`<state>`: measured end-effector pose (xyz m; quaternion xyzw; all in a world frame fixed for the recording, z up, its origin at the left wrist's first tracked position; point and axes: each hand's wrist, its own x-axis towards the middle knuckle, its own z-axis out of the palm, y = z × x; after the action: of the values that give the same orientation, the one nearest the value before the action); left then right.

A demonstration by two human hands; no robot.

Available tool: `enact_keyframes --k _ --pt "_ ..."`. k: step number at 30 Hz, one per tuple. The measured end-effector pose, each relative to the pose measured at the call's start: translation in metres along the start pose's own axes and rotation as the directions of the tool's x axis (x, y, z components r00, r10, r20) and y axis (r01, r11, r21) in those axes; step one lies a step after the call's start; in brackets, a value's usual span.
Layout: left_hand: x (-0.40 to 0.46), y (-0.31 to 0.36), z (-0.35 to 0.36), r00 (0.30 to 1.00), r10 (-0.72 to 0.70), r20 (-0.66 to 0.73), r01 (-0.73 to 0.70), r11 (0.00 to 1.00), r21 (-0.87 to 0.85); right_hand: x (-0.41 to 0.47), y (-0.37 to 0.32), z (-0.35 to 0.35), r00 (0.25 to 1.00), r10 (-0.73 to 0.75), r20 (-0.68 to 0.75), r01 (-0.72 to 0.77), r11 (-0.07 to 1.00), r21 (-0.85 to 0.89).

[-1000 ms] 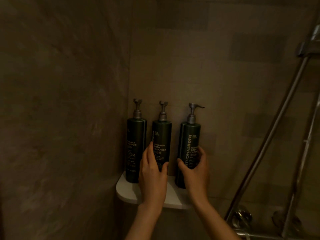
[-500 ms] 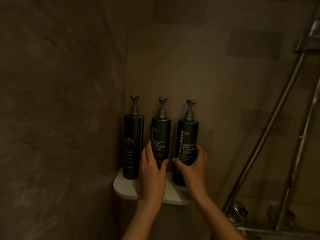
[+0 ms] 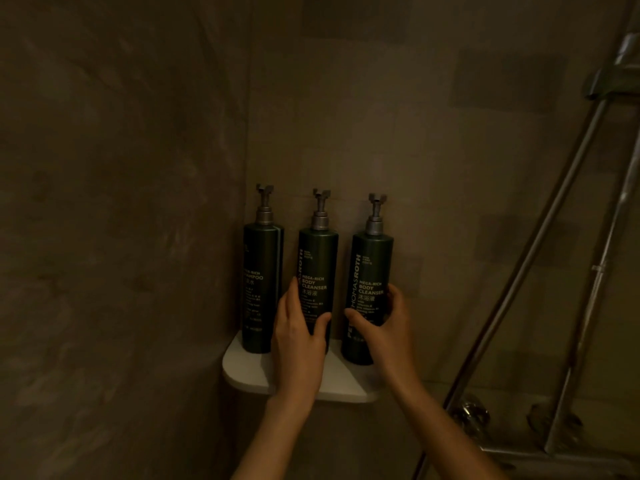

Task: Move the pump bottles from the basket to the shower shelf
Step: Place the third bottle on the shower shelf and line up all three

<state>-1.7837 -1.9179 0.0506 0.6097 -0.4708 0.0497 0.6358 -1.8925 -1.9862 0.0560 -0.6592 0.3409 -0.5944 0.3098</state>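
Observation:
Three dark green pump bottles stand upright in a row on the white corner shower shelf (image 3: 242, 370). The left bottle (image 3: 261, 271) reads shampoo and stands free by the wall corner. My left hand (image 3: 298, 337) is wrapped around the lower part of the middle bottle (image 3: 317, 261), labelled body cleanser. My right hand (image 3: 384, 327) grips the lower part of the right bottle (image 3: 372, 268), also body cleanser. All three pump heads point toward me. The basket is not in view.
Tiled walls meet in the corner behind the shelf. Slanted metal shower rails (image 3: 540, 244) run up the right side, with a bracket (image 3: 613, 79) near the top right and round fittings (image 3: 474, 415) low on the right wall.
The right bottle has been turned, so its pump nozzle now points toward me instead of to the right and its label faces front. Both hands stay on their bottles.

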Motion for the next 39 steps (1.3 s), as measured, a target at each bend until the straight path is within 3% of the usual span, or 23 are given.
enact_keyframes --k 39 --pt "0.0026 0.0006 -0.006 0.999 -0.011 0.042 0.01 1.0 0.017 -0.0017 -0.0057 -0.0031 0.999 0.014 0.046 -0.014 1.0 -0.005"
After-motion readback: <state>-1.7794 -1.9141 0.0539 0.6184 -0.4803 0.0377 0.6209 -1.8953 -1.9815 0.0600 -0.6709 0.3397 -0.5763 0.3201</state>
